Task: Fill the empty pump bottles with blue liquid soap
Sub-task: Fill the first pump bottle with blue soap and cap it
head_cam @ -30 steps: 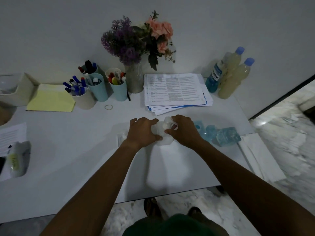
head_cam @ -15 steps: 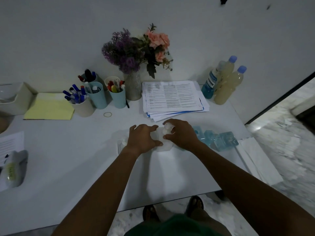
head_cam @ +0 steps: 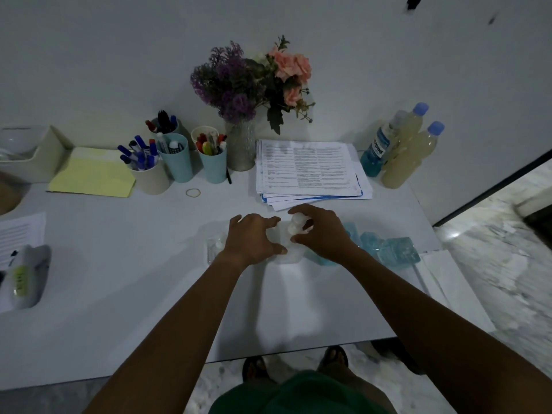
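- My left hand (head_cam: 254, 239) grips the body of a clear bottle (head_cam: 287, 256) on the table (head_cam: 143, 264), fingers curled over it.
- My right hand (head_cam: 324, 234) pinches the white pump (head_cam: 295, 226) at the bottle's top.
- A second clear bottle (head_cam: 215, 248) sits just left of my left hand.
- Blue-filled bottles (head_cam: 398, 251) line up just right of my right wrist.
- A paper stack (head_cam: 307, 171) lies behind my hands.

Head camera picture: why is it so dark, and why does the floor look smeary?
Head view: dim light greys everything; a paler patch lies on the table; the floor at right is smeared by blur; the clear pump bottle between the left hand and right hand is hard to make out.
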### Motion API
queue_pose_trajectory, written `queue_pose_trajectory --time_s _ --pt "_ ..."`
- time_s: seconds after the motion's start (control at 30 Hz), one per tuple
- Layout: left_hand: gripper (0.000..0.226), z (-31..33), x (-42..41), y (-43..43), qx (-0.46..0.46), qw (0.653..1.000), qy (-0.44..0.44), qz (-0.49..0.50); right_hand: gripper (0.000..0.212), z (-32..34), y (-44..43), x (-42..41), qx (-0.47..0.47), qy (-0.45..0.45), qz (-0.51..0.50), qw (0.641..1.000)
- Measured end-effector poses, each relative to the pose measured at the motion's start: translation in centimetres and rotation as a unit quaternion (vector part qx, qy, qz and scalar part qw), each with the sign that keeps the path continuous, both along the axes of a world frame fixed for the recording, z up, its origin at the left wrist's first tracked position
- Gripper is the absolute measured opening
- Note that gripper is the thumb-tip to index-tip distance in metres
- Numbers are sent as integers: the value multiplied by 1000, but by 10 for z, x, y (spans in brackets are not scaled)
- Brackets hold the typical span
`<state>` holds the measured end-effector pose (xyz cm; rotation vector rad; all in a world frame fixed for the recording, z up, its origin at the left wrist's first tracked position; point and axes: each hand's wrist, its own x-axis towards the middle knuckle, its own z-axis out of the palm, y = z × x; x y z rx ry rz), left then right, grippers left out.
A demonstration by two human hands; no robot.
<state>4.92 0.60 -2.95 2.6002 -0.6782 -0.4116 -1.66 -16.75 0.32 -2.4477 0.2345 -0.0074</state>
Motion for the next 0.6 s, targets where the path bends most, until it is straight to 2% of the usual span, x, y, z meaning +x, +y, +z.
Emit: queue_pose_trajectory --time_s 0.27,0.37,0.6 --pt "78 1 2 -1 -7 1000 7 5 53 -2 -1 4 -18 4 33 999" --pt "78 1 3 -3 -2 1000 11 5 45 -5 0 5 -48 -14 20 999" --pt "79 0 3 -2 -14 1000 9 11 47 -2 -6 7 -23 24 58 998"
